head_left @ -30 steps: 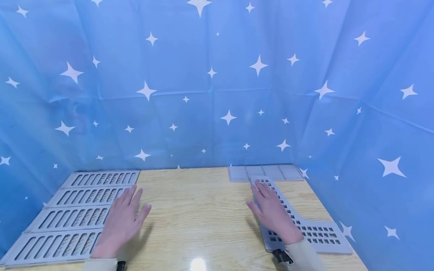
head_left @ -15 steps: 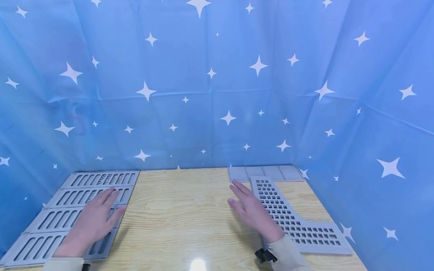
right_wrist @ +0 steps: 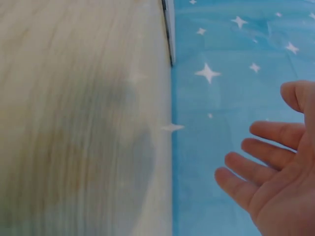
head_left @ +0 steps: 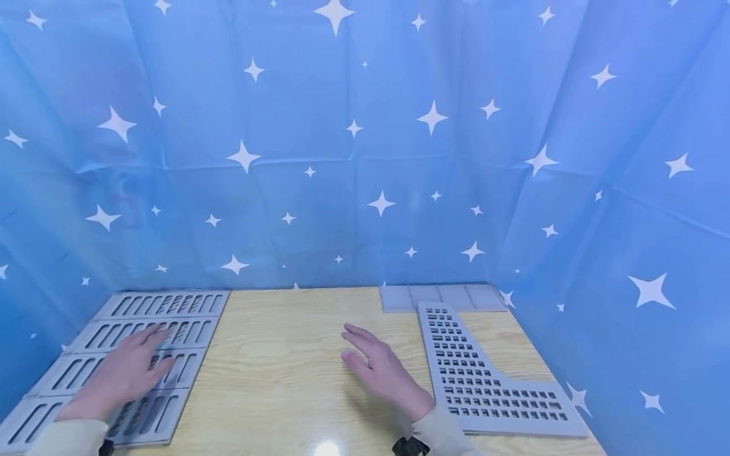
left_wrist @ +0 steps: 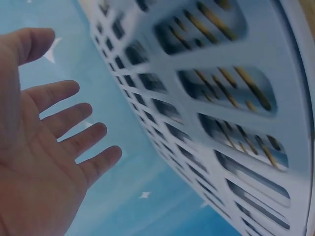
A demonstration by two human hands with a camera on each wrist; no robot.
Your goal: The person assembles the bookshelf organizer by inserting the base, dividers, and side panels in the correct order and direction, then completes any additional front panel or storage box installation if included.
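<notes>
My left hand [head_left: 121,375] hovers over a grey slotted tray [head_left: 196,335] at the table's left side, fingers relaxed and holding nothing. In the left wrist view that hand [left_wrist: 54,132] has its fingers spread beside the slotted tray [left_wrist: 197,169]; slender yellow-and-dark pieces show inside some slots. Over the bare wood in the middle is my right hand [head_left: 388,373], also holding nothing, fingers extended toward the back. The right wrist view shows the right hand's palm [right_wrist: 285,187] above the wooden table [right_wrist: 98,64], apart from its surface.
A grey L-shaped plate with rows of small square holes [head_left: 481,366] lies at the right. Behind it, a flat grey tray in sections [head_left: 424,295] sits along the back edge. A blue curtain with white stars [head_left: 342,158] surrounds the wooden table [head_left: 274,380].
Both hands have moved left: the left from the slotted tray's right edge to over its middle, the right from above the holed plate to over bare wood. The view has tilted slightly.
</notes>
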